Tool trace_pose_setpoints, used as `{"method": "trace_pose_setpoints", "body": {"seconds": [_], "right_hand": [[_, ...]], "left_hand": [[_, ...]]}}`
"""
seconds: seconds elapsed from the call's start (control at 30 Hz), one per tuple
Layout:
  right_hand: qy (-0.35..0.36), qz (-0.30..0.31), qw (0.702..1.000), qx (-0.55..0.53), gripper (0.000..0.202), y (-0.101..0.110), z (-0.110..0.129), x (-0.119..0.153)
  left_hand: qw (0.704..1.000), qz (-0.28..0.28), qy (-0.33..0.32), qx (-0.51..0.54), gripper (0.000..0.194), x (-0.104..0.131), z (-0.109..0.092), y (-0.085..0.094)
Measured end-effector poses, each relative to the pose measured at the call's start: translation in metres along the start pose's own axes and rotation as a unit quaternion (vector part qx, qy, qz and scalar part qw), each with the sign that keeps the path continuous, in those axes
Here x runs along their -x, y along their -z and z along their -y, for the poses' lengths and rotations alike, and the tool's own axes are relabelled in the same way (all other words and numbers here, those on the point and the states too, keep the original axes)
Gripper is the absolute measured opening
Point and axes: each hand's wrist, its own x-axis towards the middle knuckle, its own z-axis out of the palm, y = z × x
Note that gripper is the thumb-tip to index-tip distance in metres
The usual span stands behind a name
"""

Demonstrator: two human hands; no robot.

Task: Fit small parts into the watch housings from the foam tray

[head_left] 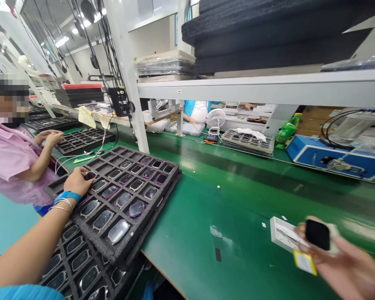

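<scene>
Blur softens the right hand (342, 255) grasping a black-screened device (318, 234); whether the left hand (77, 182) grips anything, I cannot tell.

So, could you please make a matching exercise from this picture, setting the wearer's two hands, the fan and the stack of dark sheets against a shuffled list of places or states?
Things:
1. Left hand
2. Right hand
3. Fan
4. Stack of dark sheets

Places or states:
A. On top of the shelf
B. Holding a device with a black face
C. White, seen below the shelf's level
D. At a dark tray divided into compartments

Right pairs: 1-D, 2-B, 3-C, 4-A
</scene>
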Motion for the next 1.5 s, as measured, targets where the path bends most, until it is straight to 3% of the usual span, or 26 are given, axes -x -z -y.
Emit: {"method": "trace_pose_setpoints", "body": {"seconds": [0.13,0.27,0.47,0.63,0.83,1.17,1.5], "right_hand": [[-0.078,0.103,0.991,-0.036,0.047,-0.042,-0.033,0.023],[-0.12,0.177,0.975,-0.053,0.051,-0.058,-0.052,0.029],[-0.112,0.175,0.974,-0.091,0.046,-0.054,-0.049,0.026],[-0.092,0.175,0.976,-0.089,0.041,-0.057,-0.048,0.027],[-0.101,0.168,0.976,-0.097,0.041,-0.056,-0.049,0.027],[-0.111,0.161,0.977,-0.087,0.044,-0.055,-0.046,0.027],[-0.121,0.155,0.977,-0.082,0.044,-0.055,-0.048,0.026]], "left_hand": [[1.0,-0.003,-0.007,0.003,0.049,0.0,0.002,-0.002],[1.0,-0.008,-0.003,-0.009,0.052,-0.003,0.002,-0.001],[0.999,-0.01,-0.013,-0.048,0.059,-0.006,-0.008,0.005],[0.989,-0.03,-0.056,-0.135,0.055,-0.002,-0.015,0.009],[0.98,-0.036,-0.096,-0.168,0.056,-0.003,-0.014,0.008],[0.982,-0.054,-0.086,-0.16,0.049,0.002,-0.017,0.009],[0.983,-0.065,-0.118,-0.123,0.052,0.001,-0.007,0.003]]}}
